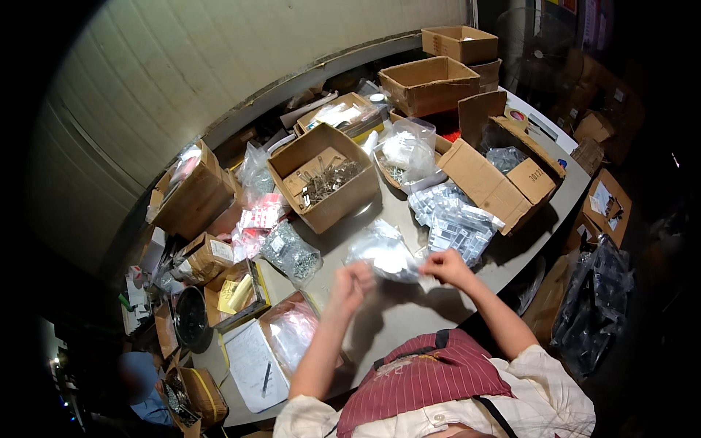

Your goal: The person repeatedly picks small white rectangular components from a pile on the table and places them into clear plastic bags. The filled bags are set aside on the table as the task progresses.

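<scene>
A clear, shiny plastic bag [385,250] spans the gap between my hands over the grey table; glare hides what is in it. My right hand [448,269] pinches the bag's right edge. At its left edge my left hand [353,283], slightly blurred, has its fingers curled together on the plastic. Just beyond my right hand lies a pile of clear bags with grey flat parts [460,226]. Farther off stands an open cardboard box of thin brown metal pieces [332,179]. A clear bag of small metal parts [292,252] lies left of the held bag.
A box of clear bags [293,332] and a paper sheet with a pen [255,365] lie at the near left. At the right, an open carton [488,182] leans over the table. More cartons [429,80] line the back. Another person [142,383] is at the lower left.
</scene>
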A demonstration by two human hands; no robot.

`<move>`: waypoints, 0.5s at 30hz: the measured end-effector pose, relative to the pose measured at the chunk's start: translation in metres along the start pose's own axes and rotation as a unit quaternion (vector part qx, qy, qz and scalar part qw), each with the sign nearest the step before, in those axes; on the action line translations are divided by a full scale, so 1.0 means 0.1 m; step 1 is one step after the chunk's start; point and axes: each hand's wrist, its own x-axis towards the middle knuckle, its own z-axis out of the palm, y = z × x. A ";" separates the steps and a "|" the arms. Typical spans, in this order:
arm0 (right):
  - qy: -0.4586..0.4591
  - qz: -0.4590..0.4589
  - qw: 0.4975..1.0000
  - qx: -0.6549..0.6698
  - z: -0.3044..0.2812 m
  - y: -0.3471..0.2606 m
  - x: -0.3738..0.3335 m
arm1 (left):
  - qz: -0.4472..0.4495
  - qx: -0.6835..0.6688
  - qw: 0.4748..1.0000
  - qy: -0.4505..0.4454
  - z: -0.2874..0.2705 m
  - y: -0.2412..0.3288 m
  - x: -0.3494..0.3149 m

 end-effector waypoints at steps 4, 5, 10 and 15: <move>0.034 -0.026 0.981 0.189 -0.23 -0.79 0.16 | 0.066 0.056 0.990 -0.109 0.49 0.48 0.00; 0.049 -0.045 0.986 0.155 -0.26 -0.89 0.24 | 0.076 0.066 0.991 -0.084 0.59 0.57 0.01; 0.017 -0.062 0.982 0.177 -0.35 -1.30 0.43 | 0.038 -0.026 0.993 -0.112 0.62 0.79 -0.10; 0.015 -0.146 0.974 0.174 -0.49 -1.68 0.56 | 0.130 0.105 0.981 -0.103 0.95 0.90 -0.37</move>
